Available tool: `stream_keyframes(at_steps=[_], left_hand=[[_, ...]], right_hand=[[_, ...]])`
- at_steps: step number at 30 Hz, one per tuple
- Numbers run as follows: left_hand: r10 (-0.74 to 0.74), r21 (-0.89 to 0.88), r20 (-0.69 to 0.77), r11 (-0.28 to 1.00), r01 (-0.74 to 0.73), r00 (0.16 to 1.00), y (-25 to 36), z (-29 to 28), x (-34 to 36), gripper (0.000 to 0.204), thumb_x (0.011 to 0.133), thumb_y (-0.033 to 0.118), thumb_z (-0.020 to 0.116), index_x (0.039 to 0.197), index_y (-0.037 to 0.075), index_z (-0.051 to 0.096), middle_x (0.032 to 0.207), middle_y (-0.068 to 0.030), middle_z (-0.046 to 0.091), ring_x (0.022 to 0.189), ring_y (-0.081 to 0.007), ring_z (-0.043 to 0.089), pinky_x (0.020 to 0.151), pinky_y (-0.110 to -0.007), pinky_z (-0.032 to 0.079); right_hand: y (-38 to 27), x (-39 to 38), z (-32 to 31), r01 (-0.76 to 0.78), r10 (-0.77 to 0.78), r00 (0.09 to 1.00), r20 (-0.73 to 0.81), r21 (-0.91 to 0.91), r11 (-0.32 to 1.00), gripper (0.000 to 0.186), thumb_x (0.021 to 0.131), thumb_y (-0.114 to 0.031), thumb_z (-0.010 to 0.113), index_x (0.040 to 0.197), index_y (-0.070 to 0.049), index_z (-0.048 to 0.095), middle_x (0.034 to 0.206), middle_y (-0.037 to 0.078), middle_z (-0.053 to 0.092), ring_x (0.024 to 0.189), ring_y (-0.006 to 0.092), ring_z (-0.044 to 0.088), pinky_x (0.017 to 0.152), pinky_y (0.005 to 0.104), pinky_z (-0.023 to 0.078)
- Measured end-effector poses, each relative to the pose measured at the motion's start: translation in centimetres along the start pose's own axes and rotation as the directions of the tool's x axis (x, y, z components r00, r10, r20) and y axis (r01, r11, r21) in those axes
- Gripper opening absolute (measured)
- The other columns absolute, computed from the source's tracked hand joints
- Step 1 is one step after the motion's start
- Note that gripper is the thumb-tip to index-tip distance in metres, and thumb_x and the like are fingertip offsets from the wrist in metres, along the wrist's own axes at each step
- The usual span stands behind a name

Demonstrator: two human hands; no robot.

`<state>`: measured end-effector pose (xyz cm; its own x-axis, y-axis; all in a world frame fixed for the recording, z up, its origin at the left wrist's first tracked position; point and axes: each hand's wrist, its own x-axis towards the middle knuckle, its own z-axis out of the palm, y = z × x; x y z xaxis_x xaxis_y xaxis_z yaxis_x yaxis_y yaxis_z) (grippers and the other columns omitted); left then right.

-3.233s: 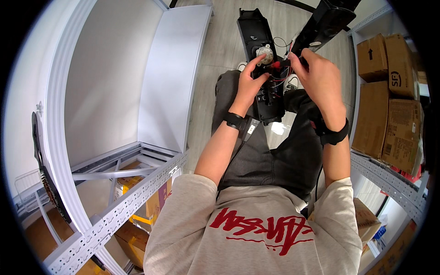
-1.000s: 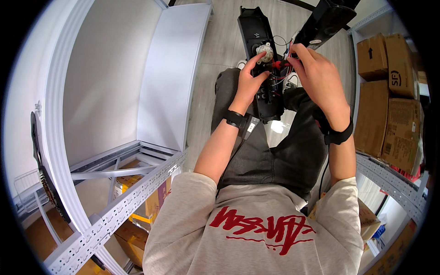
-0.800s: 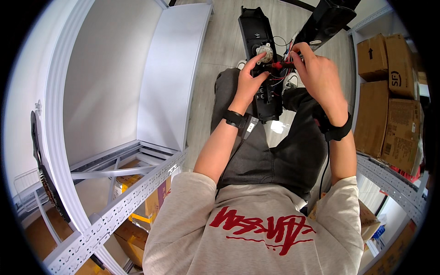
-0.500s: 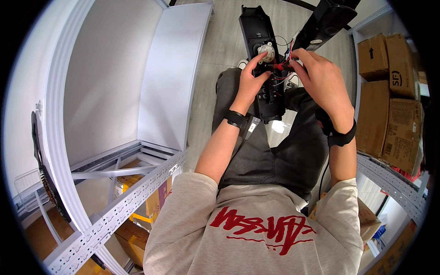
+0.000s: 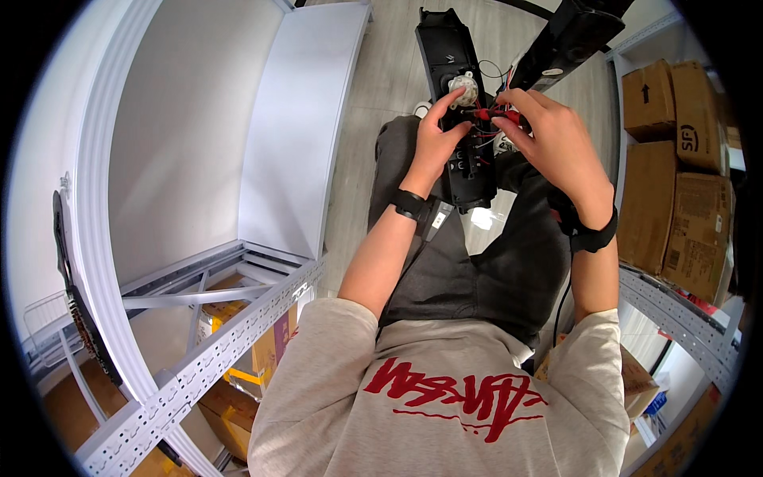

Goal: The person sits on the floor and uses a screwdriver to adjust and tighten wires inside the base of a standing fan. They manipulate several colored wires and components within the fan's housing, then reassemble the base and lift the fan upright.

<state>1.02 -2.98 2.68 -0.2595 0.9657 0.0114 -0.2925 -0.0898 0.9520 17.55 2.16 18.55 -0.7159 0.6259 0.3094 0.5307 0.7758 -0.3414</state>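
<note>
A long black plastic housing (image 5: 439,41) lies between my legs, with a white round part (image 5: 464,86), small fittings and thin wires. My left hand (image 5: 443,132) grips the housing, index finger on the round part and thumb lower down by the wires. My right hand (image 5: 548,135) is closed on a red-and-black tool (image 5: 494,114), apparently a screwdriver, pointed left into the housing among the wires; its tip is too small to make out. A second, glossy black piece (image 5: 569,41) leans beyond my right hand, with wires running to it.
A white metal shelving frame with a pale board (image 5: 286,135) stands at left. Stacked cardboard boxes (image 5: 646,199) sit on a rack at right, and more boxes (image 5: 262,350) lie low at left. My shoes show on the tiled floor (image 5: 373,63) beside the housing.
My right hand has shifted slightly down, with the thumb now lower and more of the red tool showing. The housing has edged slightly up and to the right, with my left hand still on it.
</note>
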Motion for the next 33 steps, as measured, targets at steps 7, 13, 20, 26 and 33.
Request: stream_keyframes(at_steps=[7,13,20,26,33], left_hand=[[0.045,0.08,0.022,0.996,-0.047,0.999,-0.1,-0.1,0.2,0.062,0.08,-0.01,0.067,0.139,0.007,0.057,0.133,-0.0075,0.06,0.12,-0.0153,0.057,0.103,-0.029,0.044],[0.014,0.043,0.023,0.999,-0.015,1.0,0.3,-0.1,0.0,0.064,0.08,-0.01,0.067,0.14,0.007,0.056,0.134,-0.0082,0.06,0.12,-0.0162,0.057,0.103,-0.029,0.044],[-0.022,0.002,0.023,1.0,0.022,1.0,0.6,0.1,-0.1,0.061,0.079,-0.009,0.066,0.138,0.006,0.057,0.134,-0.0096,0.061,0.123,-0.0177,0.056,0.106,-0.03,0.041],[-0.04,-0.019,0.032,0.999,0.04,0.999,0.6,0.1,-0.2,0.063,0.079,-0.01,0.066,0.139,0.006,0.056,0.138,-0.0102,0.058,0.126,-0.0183,0.054,0.107,-0.03,0.04],[0.013,0.024,0.035,1.0,-0.014,0.999,0.2,-0.1,-0.1,0.067,0.079,-0.012,0.066,0.143,0.006,0.053,0.137,-0.0092,0.058,0.124,-0.017,0.055,0.106,-0.03,0.041]], right_hand=[[0.8,0.3,0.9,-0.09,0.091,0.996,-0.001,-0.124,0.988,0.021,0.096,-0.026,0.062,0.097,-0.005,0.062,0.07,0.015,0.067,0.064,0.0372,0.065,0.057,0.0445,0.051],[0.6,0.1,1.0,-0.148,0.147,0.987,-0.058,-0.017,0.989,0.026,0.096,-0.029,0.063,0.093,-0.003,0.062,0.069,0.016,0.067,0.065,0.0374,0.066,0.057,0.0454,0.051],[0.7,0.1,0.7,-0.161,0.161,0.987,-0.018,-0.025,0.987,0.028,0.095,-0.03,0.064,0.092,-0.002,0.063,0.069,0.018,0.066,0.064,0.0383,0.065,0.056,0.0453,0.051],[0.5,0.2,1.1,-0.208,0.206,0.977,-0.06,-0.031,0.978,0.029,0.094,-0.03,0.065,0.092,-0.001,0.063,0.068,0.018,0.066,0.064,0.039,0.065,0.056,0.0455,0.05],[0.1,-0.2,0.3,-0.187,0.187,0.982,-0.015,0.047,0.981,0.03,0.093,-0.029,0.068,0.088,0.0,0.06,0.066,0.02,0.064,0.064,0.0406,0.064,0.057,0.0474,0.049]])
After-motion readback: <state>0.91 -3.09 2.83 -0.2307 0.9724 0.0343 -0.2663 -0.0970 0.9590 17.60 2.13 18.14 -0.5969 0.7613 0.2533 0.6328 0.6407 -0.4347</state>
